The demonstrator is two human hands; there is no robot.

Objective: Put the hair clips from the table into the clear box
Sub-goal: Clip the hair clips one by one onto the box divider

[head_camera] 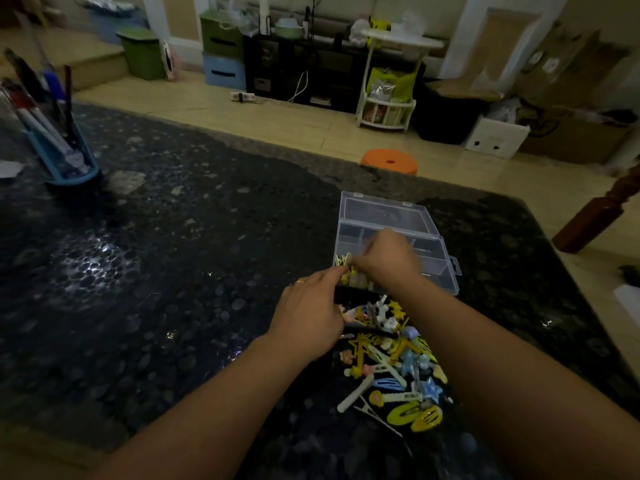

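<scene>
Fingers: left hand (308, 317) and right hand (384, 259) curled at clear box (433, 268) corner, grasp blurred, cannot tell.
Hair clips (391, 368): heaped on table (173, 254), partly hidden by hands.

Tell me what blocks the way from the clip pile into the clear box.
Nothing visible. The box sits open, lid back, just beyond the pile. Only the hands, left and right, are over its near corner.

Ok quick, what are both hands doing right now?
Left hand: pinching a yellow hair clip at the clear box.
Right hand: fingers curled over the box; contents unclear.
</scene>
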